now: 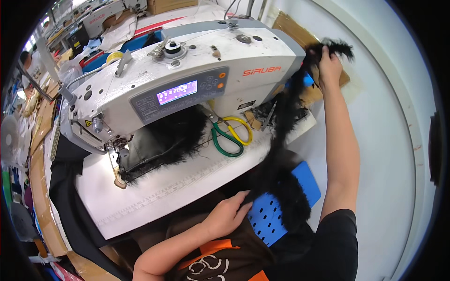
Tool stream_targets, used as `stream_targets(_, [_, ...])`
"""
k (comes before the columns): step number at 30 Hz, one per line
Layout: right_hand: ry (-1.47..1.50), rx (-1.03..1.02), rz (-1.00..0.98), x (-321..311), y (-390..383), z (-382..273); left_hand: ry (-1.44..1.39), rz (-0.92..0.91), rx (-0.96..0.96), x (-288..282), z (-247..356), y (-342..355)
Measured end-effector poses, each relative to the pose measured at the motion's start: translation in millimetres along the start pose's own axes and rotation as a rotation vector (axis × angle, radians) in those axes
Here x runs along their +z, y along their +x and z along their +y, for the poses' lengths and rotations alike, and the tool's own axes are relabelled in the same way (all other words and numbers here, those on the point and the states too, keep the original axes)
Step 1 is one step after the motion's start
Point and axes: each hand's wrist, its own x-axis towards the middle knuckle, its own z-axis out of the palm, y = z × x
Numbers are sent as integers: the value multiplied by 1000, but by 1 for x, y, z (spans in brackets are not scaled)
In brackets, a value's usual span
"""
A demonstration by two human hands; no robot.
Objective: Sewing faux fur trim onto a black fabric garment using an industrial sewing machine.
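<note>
A long strip of black furry material (283, 117) runs diagonally from upper right down to my left hand. My right hand (329, 65) is raised at the machine's right end, closed on the strip's upper end. My left hand (233, 210) grips the strip lower down, over a perforated blue plastic board (267, 225). More black fur hangs over that board. A white sewing machine (260, 54) with a lit display stands ahead. Black fur-edged fabric (159, 145) lies under its needle area. Scissors with yellow and green handles (227, 147) rest on the white machine bed (108, 201).
A white wall (384, 140) bounds the right, with cardboard (288, 25) behind the machine. Blue bins (126, 47), other machines (98, 23) and cluttered benches stretch to the upper left. A person (28, 63) is at the far left. Dark fabric (63, 196) drapes at the table's left.
</note>
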Motion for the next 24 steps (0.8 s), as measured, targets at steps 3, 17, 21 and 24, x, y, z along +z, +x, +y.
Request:
stream_targets(3, [400, -67, -33, 40, 34, 10, -46, -47, -42, -3, -8, -3])
stream_targets(17, [-457, -48, -109, -54, -76, 71, 42, -230, 54, -116, 11, -96])
stream_targets(21, [-228, 45, -191, -18, -214, 23, 24, -28, -30, -190, 38, -116])
stream_targets(24, [-283, -245, -681, 15, -304, -6, 165, 202, -1, -241, 34, -119])
